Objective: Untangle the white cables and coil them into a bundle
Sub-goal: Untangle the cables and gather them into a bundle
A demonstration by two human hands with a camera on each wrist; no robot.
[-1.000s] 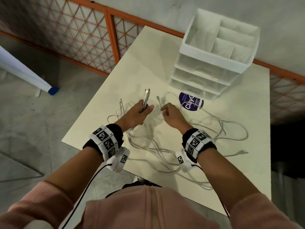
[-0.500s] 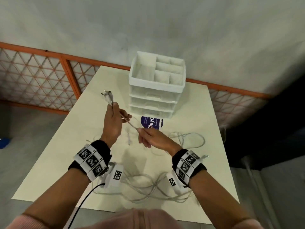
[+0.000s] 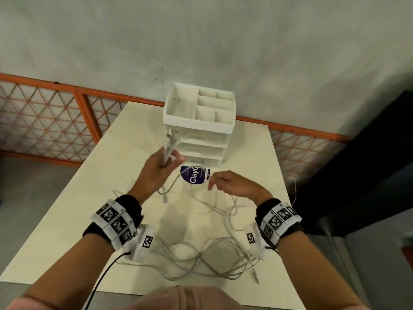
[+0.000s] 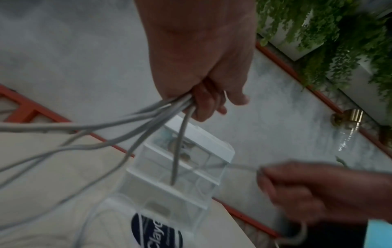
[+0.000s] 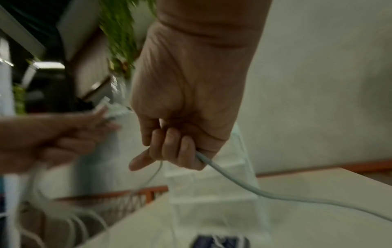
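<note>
The white cables [image 3: 210, 260] look like smooth, bendy plastic. The drawer box [image 3: 199, 121] is hard plastic (its drawers see-through and shiny). The table [image 3: 67, 220] top is smooth and matt. The wall [image 3: 201, 41] looks rough.

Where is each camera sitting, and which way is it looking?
Head: on the head, looking down at the table; both hands and forearms show.
Left wrist: along the left hand gripping white cables, toward the drawer organizer.
Right wrist: along the right hand holding one cable.
Shared: both wrist views show the other hand.
</note>
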